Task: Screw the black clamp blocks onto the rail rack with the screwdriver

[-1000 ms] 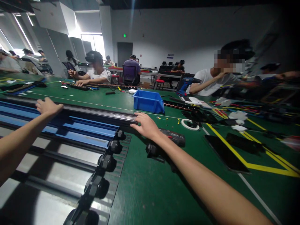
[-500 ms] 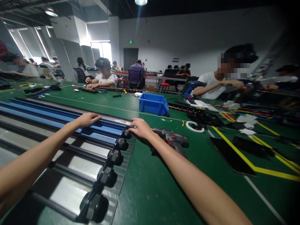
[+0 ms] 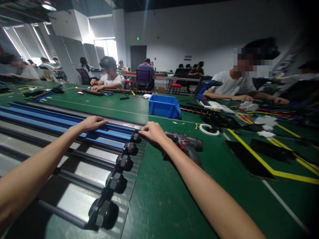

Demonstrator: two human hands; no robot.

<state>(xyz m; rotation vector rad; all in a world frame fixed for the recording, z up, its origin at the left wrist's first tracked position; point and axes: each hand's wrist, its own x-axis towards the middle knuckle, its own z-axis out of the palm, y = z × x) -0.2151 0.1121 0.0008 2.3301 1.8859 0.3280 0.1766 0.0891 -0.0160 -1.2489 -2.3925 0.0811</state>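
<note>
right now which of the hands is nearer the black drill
Right. The right hand is close beside the black drill; the left hand is farther off, over the blue strips.

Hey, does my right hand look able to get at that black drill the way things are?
Probably yes: the black drill lies beside the right hand, with nothing visible between them. That hand is at the end of the long rail, though, and the right forearm hides part of the drill.

The left forearm (image 3: 47, 162) and right forearm (image 3: 199, 179) are pretty slim and smooth tbh, bare as far as you can see, narrowing at the wrists (image 3: 163, 141), left hand (image 3: 92, 123) and right hand (image 3: 154, 131) bare too.
</note>
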